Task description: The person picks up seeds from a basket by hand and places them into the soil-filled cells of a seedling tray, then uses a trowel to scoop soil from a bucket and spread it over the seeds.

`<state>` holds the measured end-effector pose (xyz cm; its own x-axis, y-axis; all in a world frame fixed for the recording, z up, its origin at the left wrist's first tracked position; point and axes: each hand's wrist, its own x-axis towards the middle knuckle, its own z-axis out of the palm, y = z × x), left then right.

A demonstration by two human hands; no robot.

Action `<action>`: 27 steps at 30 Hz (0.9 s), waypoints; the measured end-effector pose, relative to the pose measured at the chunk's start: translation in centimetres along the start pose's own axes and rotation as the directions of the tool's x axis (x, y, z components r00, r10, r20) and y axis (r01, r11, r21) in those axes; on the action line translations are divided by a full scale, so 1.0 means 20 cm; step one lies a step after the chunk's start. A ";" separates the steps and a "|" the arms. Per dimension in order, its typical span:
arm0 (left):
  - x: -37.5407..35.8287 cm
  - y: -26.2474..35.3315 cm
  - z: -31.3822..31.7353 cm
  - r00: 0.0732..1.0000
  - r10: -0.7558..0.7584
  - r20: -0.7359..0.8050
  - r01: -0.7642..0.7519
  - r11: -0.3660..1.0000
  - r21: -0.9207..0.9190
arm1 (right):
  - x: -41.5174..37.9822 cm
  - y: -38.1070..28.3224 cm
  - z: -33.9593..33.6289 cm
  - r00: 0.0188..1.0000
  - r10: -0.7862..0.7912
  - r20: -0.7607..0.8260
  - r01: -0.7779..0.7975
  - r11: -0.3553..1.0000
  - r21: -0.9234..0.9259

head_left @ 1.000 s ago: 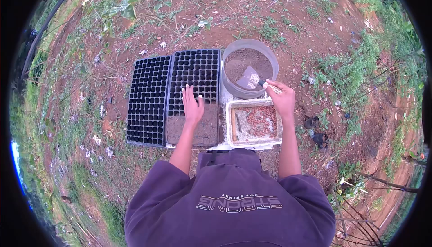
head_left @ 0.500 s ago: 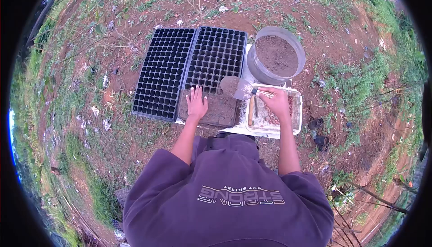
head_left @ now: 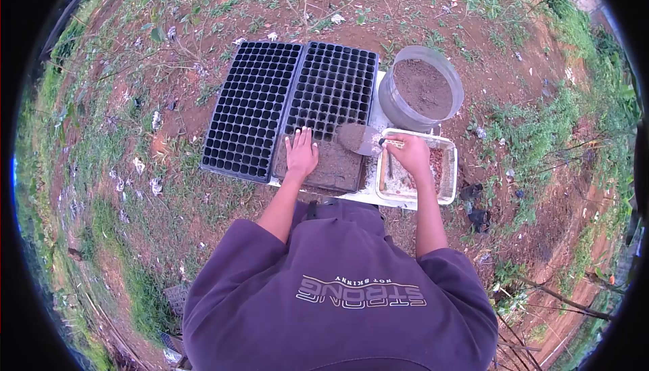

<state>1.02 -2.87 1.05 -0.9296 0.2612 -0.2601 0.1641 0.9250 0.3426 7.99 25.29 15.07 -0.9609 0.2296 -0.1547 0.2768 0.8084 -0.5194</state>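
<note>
My left hand (head_left: 301, 154) rests open, fingers forward, on the dark soil (head_left: 332, 167) covering the near end of the right seedling tray (head_left: 336, 77). Farther up that tray, the black cells show. In my right hand (head_left: 412, 156) is the handle of a trowel (head_left: 370, 144), gripped above the white basket. Its broad blade points left over the tray's right edge and carries soil. Part of the handle is hidden by my fingers.
A second black seedling tray (head_left: 249, 110) lies alongside on the left. Behind the white basket (head_left: 447, 194), which holds small reddish-brown pieces, stands a translucent tub (head_left: 399, 106) of soil. A white board (head_left: 395, 202) lies underneath. Weedy ground and thin branches surround everything.
The trowel blade has turned a little and sits slightly farther right. My left hand has shifted slightly on the soil. The whole view has also moved a little.
</note>
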 end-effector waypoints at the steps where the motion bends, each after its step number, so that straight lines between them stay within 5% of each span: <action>1: 0.00 0.01 0.00 1.000 -0.006 -0.006 0.006 1.000 0.008 | 0.00 -0.01 0.00 1.000 0.000 -0.002 0.000 1.000 -0.002; 19: 0.01 0.01 -0.01 0.999 -0.015 -0.049 0.017 0.999 0.046 | 0.02 -0.09 -0.03 0.999 -0.005 0.037 0.007 0.999 -0.034; 27: 0.00 0.01 0.00 0.998 -0.005 -0.062 0.008 0.999 0.052 | 0.02 0.11 0.02 0.999 0.007 -0.031 -0.003 0.992 0.129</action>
<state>0.99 -2.73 1.05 -0.9490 0.2393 -0.2053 0.1737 0.9402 0.2931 8.12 26.93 13.57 -0.9588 0.2519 -0.1316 0.2777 0.7314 -0.6229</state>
